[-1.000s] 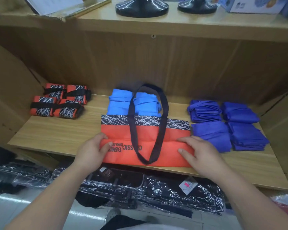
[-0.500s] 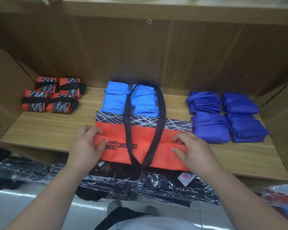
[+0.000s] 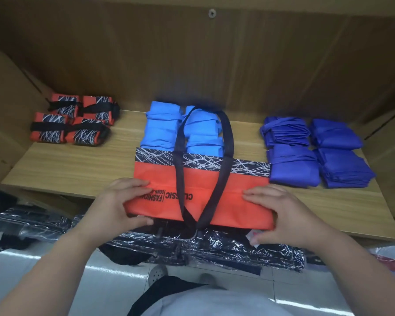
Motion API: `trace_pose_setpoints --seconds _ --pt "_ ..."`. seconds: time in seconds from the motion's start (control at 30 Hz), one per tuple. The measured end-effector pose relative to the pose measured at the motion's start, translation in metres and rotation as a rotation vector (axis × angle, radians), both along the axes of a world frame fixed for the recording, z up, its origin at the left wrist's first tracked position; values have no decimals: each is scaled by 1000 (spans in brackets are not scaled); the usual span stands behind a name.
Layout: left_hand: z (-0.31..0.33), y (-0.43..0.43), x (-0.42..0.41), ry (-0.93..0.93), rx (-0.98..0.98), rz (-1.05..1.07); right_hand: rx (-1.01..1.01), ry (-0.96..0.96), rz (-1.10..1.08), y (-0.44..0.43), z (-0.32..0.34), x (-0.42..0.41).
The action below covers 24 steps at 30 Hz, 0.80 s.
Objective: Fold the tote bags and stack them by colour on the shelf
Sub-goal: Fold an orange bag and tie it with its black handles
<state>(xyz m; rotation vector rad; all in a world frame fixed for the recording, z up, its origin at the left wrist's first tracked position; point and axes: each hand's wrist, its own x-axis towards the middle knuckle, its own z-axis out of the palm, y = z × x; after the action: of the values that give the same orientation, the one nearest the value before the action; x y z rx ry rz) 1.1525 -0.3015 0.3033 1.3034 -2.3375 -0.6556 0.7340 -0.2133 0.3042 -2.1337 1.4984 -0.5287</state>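
Left hand [image 3: 121, 206] regripped orange bag [image 3: 214, 185], handles [image 3: 227, 142] overlapping blue stack [image 3: 162, 128]

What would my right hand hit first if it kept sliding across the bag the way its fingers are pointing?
Your right hand points left along the orange bag. The first thing in line looks to be the nearer black strap lying across it, well before your left hand.

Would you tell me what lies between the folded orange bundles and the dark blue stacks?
In the head view, light blue folded bags, crossed by black handles.
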Motion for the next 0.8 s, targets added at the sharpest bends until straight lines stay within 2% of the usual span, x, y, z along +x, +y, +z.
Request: trace_pose_setpoints --seconds 0.07,0.23,0.33,0.4,0.53,0.63,0.8 --pt "4 -1 2 73 54 10 18 18 9 3 -5 -4" --pt "15 -2 -1 244 208 39 15 -122 -44 4 7 -2" --pt "20 1 -8 372 326 185 5 -215 -151 3 18 8" --pt "21 2 -15 408 311 271 -2 -269 -218 1 19 15" --pt "15 -2 -28 403 247 452 32 -273 -399 -8 22 24" --pt "12 -5 -34 288 212 549 -20 -167 -498 -12 25 33" --pt "7 0 -37 127 71 473 -229 49 -494 -10 10 43"
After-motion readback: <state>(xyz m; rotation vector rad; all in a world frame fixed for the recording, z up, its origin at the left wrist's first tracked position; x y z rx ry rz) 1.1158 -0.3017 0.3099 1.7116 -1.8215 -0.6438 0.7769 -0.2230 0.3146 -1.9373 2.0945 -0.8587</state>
